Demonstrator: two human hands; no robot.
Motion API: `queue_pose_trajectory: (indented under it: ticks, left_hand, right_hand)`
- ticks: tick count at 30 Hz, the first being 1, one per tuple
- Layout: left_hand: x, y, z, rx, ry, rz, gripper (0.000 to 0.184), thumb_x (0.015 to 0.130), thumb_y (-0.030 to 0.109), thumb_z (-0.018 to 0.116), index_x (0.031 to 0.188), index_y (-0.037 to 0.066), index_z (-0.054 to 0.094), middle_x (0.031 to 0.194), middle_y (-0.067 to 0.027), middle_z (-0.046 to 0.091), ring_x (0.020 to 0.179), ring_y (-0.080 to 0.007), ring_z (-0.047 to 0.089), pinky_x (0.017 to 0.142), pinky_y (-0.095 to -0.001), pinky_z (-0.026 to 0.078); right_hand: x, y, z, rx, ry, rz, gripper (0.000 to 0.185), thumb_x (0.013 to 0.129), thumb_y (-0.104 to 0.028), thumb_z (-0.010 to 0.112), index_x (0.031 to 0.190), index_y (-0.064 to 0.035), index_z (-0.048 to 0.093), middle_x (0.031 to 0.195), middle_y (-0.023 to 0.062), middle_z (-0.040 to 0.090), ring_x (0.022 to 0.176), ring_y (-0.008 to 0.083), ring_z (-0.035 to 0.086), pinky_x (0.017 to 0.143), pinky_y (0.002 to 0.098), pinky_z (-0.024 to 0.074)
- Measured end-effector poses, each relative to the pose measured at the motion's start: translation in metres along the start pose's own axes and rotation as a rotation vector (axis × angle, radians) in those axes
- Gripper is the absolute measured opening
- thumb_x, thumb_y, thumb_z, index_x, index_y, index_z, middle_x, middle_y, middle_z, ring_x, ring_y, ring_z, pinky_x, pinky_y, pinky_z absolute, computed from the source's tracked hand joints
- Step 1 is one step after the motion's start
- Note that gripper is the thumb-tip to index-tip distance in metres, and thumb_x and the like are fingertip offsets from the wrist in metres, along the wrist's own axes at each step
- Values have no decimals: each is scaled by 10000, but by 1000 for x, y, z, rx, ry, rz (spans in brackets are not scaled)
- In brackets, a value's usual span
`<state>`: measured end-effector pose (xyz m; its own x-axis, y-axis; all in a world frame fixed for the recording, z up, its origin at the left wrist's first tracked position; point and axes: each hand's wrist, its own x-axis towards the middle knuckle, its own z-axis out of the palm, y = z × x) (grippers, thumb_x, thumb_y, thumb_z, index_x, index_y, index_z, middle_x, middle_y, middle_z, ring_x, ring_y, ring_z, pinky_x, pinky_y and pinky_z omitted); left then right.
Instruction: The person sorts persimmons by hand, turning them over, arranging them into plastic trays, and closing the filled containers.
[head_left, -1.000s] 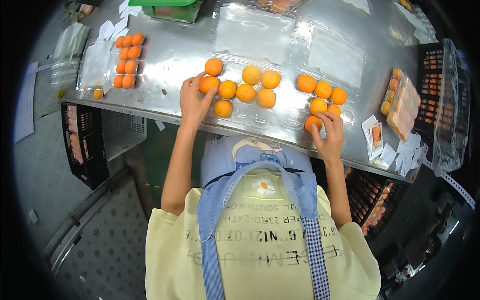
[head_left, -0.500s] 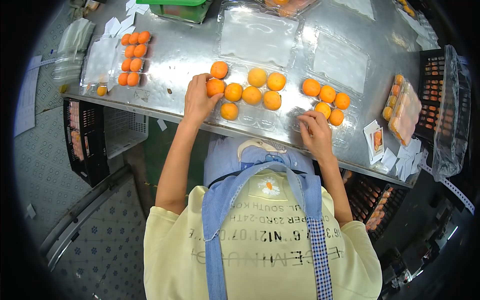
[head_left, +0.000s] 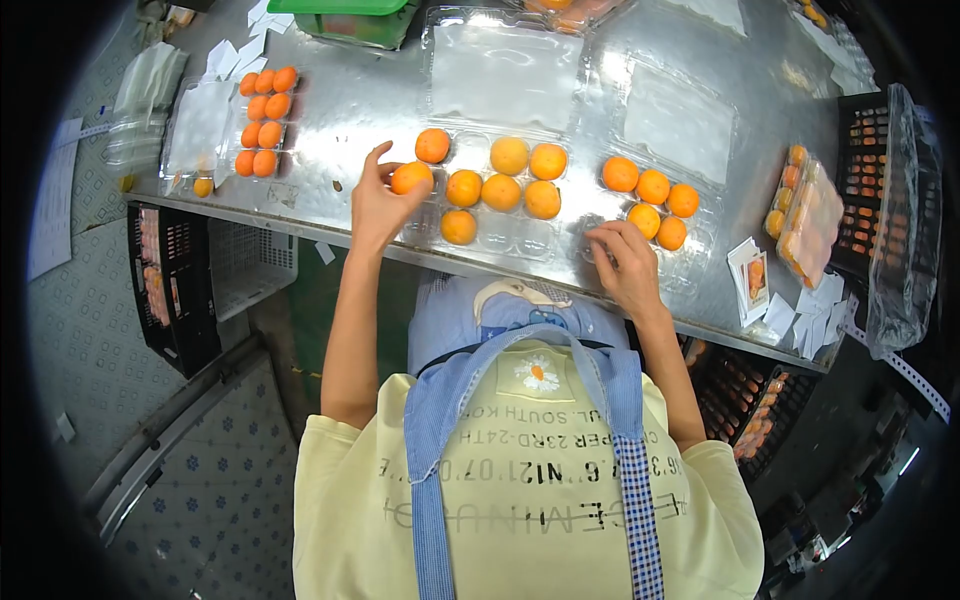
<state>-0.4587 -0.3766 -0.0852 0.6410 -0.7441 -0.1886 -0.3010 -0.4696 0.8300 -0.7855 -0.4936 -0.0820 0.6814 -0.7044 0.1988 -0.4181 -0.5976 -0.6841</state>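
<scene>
My left hand (head_left: 378, 200) has its thumb and fingers around an orange (head_left: 411, 178), just left of the middle clear plastic tray (head_left: 512, 232). One loose orange (head_left: 432, 146) sits at that tray's upper left corner. Several more oranges, such as a paler one (head_left: 501, 192), rest in the tray's cups. Near the table's front edge, my right hand (head_left: 627, 260) is empty, its bent fingers apart from the thumb. It is beside the right clear tray (head_left: 688, 262), closest to an orange (head_left: 644, 221) among several there.
At the left, a clear tray of oranges (head_left: 265, 135) stands beside a stack of clear trays (head_left: 148, 110). A green-lidded box (head_left: 350, 20) is at the back. A filled, closed pack (head_left: 806, 218), paper labels (head_left: 750, 285) and a black crate (head_left: 862, 190) are at the right.
My left hand has drawn the orange left, away from the tray's row of fruit. The right hand has shifted slightly left and stays empty.
</scene>
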Motion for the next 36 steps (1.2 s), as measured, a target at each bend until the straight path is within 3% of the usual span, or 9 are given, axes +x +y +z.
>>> queue_pose_trajectory:
  ticks: [4, 5, 9, 12, 15, 19, 23, 28, 36]
  left_hand:
    - [-14, 26, -8, -982, -71, -403, 442, 911, 379, 515, 1148, 7, 545, 955, -106, 640, 816, -180, 606, 668, -285, 484]
    - [-20, 46, -7, -1077, -199, -441, 526, 964, 463, 339, 1063, 5, 577, 874, -117, 636, 704, -157, 588, 545, -242, 452]
    - [-38, 65, 13, -1260, -493, -592, 631, 954, 539, 308, 1024, -38, 556, 766, -125, 570, 523, -121, 502, 314, -179, 337]
    - [-41, 61, 28, -1403, -794, -560, 602, 963, 533, 260, 1059, 6, 535, 774, -140, 572, 472, -119, 495, 297, -185, 368]
    - [-47, 68, 39, -1388, -847, -442, 583, 966, 539, 250, 1146, 40, 492, 823, -148, 577, 474, -143, 523, 312, -195, 412]
    - [-58, 75, 47, -1313, -750, -374, 530, 977, 503, 333, 1229, 50, 447, 1011, -136, 588, 721, -206, 630, 437, -245, 536]
    - [-59, 84, 47, -1063, -706, -257, 489, 995, 446, 341, 1247, 46, 467, 1087, -100, 577, 807, -180, 615, 501, -239, 515]
    - [-58, 84, 54, -1064, -659, -261, 473, 1009, 379, 355, 1326, 44, 463, 1181, -81, 552, 986, -152, 564, 701, -284, 489]
    - [-70, 100, 61, -726, -517, -87, 508, 1006, 331, 328, 1429, 49, 316, 1345, -167, 464, 1203, -259, 498, 923, -349, 469]
  right_hand:
    - [7, -6, 2, 68, -5, 15, 182, 742, -8, 660, 921, -44, 660, 921, 94, 614, 809, 256, 614, 688, 333, 495]
    - [10, -11, 1, 103, -9, 27, 191, 747, -12, 660, 935, -45, 662, 925, 93, 616, 805, 246, 618, 680, 326, 497]
    - [33, -43, 3, 363, -54, 65, 223, 801, -6, 650, 1023, -16, 649, 912, 78, 611, 756, 132, 580, 610, 232, 454]
    - [48, -66, 0, 509, -132, 127, 236, 819, -21, 641, 1055, -13, 632, 910, 77, 609, 727, 123, 566, 642, 238, 455]
    - [53, -71, 5, 684, -193, 209, 287, 891, -147, 610, 1157, -44, 578, 844, 55, 631, 664, 108, 563, 624, 241, 459]
    - [55, -74, 5, 798, -227, 344, 284, 918, -181, 589, 1153, -23, 563, 828, 33, 636, 692, 72, 561, 649, 225, 453]
    - [51, -65, 12, 929, -181, 396, 282, 916, -195, 598, 1134, -19, 569, 826, 21, 617, 748, 66, 563, 684, 222, 451]
    - [49, -59, 3, 795, -190, 397, 330, 871, -200, 648, 1145, -33, 572, 885, 39, 601, 795, 99, 569, 717, 242, 454]
    - [44, -55, -6, 453, -150, 162, 551, 701, -147, 779, 1208, -71, 575, 1080, 65, 575, 862, 140, 554, 650, 238, 448]
